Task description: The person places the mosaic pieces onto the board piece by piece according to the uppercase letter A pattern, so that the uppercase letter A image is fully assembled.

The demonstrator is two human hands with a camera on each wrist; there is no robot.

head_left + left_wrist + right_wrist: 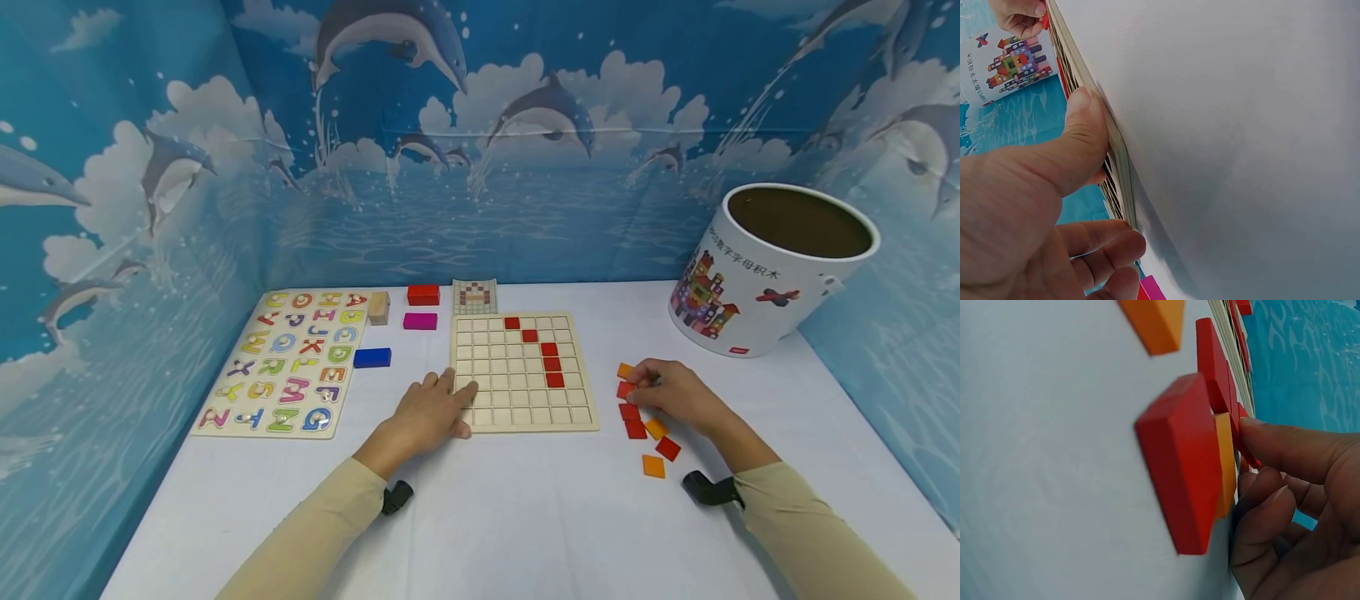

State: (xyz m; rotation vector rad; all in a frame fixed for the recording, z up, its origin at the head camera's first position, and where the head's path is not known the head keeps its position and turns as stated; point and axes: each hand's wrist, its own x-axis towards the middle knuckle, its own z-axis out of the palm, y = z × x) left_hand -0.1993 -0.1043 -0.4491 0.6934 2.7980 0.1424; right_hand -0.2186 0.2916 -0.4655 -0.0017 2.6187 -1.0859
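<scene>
A wooden grid board lies in the middle, with several red tiles set in its squares. My left hand rests at its near left corner, thumb along the near edge and index finger over the surface. In the left wrist view the thumb presses the board's side. To the right, my right hand pinches a red tile between thumb and fingers, low over the table. Near it lie loose red tiles and orange tiles.
A small pattern card lies behind the board. Left of it are a red block, a magenta block, a blue block and a plain wooden block. An alphabet board lies far left; a white bucket stands back right.
</scene>
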